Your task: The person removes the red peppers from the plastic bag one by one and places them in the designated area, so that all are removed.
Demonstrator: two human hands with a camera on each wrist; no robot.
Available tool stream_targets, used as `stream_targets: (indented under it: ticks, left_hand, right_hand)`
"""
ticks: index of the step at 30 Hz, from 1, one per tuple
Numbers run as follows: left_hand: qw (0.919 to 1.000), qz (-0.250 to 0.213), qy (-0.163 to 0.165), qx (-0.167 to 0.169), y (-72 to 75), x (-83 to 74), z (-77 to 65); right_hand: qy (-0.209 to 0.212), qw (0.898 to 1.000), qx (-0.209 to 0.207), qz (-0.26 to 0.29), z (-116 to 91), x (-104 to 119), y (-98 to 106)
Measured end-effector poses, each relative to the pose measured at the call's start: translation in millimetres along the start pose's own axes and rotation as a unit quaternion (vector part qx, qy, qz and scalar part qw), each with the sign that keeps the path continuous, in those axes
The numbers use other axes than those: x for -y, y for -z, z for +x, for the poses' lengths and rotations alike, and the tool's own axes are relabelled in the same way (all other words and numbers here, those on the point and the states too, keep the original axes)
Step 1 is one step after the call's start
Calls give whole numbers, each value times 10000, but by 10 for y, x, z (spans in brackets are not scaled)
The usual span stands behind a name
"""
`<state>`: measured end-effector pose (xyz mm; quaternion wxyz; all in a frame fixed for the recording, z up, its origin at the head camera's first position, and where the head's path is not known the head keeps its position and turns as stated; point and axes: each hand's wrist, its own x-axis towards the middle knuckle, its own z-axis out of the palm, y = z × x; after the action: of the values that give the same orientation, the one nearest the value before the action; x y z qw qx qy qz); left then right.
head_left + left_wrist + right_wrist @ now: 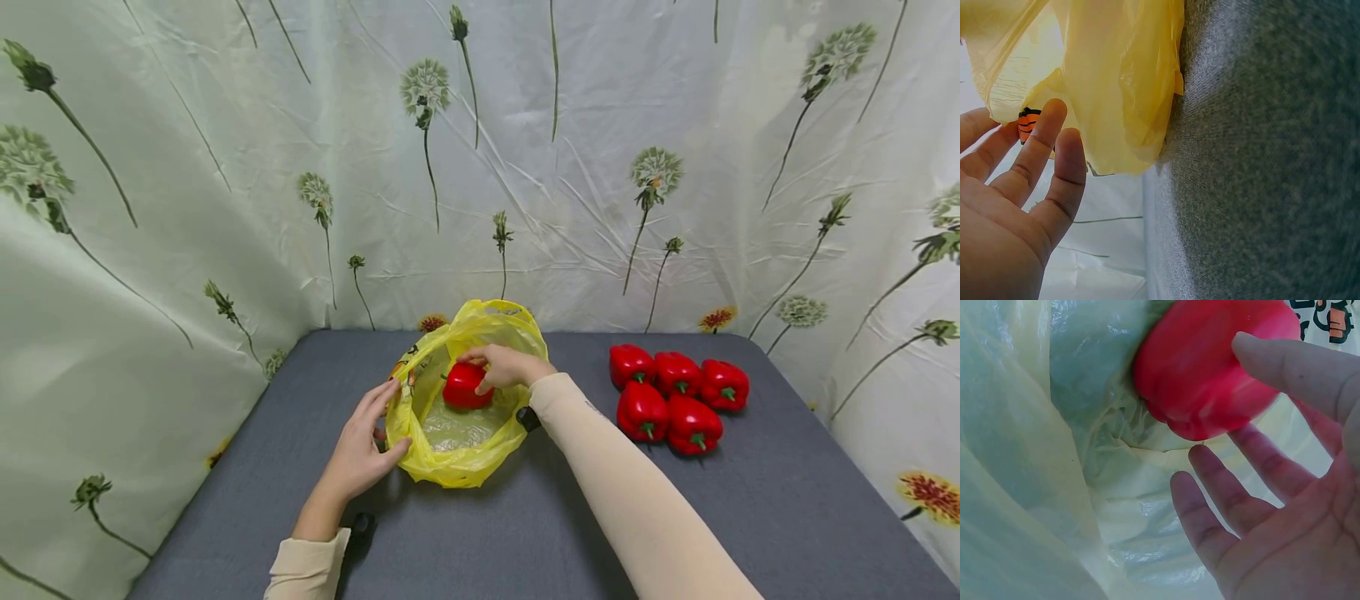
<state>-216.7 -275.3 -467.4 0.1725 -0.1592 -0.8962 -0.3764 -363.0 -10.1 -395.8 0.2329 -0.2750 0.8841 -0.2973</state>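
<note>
A yellow plastic bag stands on the table with its mouth spread wide. Inside it is a red bell pepper, which my right hand holds from above. The right wrist view shows the thumb on one side of the pepper and fingers reaching behind it; the other fingers of that hand are extended below. My left hand rests against the bag's left side, fingers fairly straight and spread. In the left wrist view, the fingers of this hand lie at the bag's outer wall.
Several more red bell peppers sit grouped on the right of the grey table, beyond my right forearm. A white curtain with a dandelion print hangs behind the table and along its sides.
</note>
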Motion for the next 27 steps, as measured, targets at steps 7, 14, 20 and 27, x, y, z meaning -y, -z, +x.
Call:
stream_targets:
  ticks: [7, 14, 20, 27]
  left_hand:
    - [10000, -47, 37, -37, 14, 13, 3]
    - [10000, -22, 8, -40, 39, 14, 9]
    - [10000, 20, -16, -62, 33, 18, 15]
    - [10000, 23, -34, -36, 6, 13, 13]
  right_hand:
    - [-81, 9986, 136, 511, -5, -30, 14]
    - [-1095, 9937, -170, 189, -84, 3, 63]
    - [-1791, 9824, 80, 527, -119, 97, 19]
    - [-1850, 9805, -32, 663, -106, 83, -75]
